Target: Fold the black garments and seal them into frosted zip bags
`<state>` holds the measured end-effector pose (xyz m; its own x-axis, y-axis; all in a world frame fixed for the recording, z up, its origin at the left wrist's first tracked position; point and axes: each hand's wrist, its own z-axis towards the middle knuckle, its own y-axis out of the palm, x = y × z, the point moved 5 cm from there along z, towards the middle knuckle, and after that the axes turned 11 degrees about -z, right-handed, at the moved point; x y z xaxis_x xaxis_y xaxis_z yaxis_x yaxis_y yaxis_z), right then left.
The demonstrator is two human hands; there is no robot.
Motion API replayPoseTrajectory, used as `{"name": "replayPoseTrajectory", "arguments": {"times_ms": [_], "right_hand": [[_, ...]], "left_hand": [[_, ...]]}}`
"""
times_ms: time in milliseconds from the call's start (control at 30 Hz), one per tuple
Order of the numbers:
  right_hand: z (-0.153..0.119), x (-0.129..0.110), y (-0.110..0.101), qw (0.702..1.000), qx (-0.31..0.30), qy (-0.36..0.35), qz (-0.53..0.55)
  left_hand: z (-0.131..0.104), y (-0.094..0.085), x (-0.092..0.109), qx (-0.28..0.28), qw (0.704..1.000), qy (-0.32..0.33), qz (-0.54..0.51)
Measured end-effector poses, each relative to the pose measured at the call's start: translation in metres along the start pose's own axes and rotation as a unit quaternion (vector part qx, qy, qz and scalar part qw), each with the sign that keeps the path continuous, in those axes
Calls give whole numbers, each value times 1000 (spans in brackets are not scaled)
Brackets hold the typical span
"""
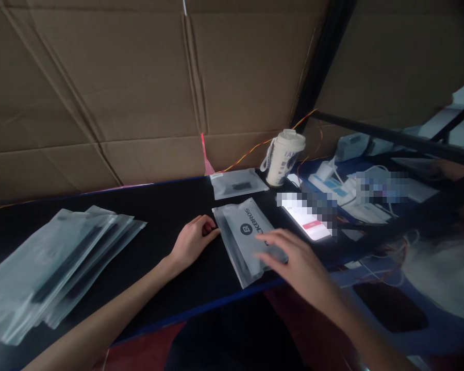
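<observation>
A frosted plastic zip bag with black lettering and a round logo lies flat on the black tabletop in front of me. My left hand is at its left edge, fingers curled and thumb pressed in, closed on that edge. Over the bag's right part hovers my right hand, slightly blurred, with thumb and fingers apart and nothing between them. Just behind lies another frosted bag with a small dark item or label showing. To the left, several similar bags are stacked in a fanned pile.
A lit phone lies right of the bag, partly pixelated. Behind it stands a lidded paper cup near the cardboard wall. Farther right are a power strip with cables and a black metal frame bar. A thin coloured wire runs along the back.
</observation>
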<state>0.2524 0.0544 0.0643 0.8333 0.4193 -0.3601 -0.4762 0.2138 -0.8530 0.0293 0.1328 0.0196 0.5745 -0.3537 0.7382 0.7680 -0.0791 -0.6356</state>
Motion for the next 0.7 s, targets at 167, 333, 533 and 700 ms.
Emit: {"name": "replayPoseTrajectory", "arguments": {"times_ms": [167, 333, 533, 700], "right_hand": [[30, 54, 17, 979, 25, 198, -31], [42, 69, 36, 959, -41, 280, 28], [48, 57, 45, 891, -42, 315, 324], [48, 43, 52, 825, 10, 312, 472]], "left_hand": [[-2, 5, 5, -17, 999, -2, -28], [-4, 10, 7, -8, 999, -15, -39], [-7, 10, 11, 10, 998, -45, -44], [-13, 12, 14, 22, 979, -60, -196]]}}
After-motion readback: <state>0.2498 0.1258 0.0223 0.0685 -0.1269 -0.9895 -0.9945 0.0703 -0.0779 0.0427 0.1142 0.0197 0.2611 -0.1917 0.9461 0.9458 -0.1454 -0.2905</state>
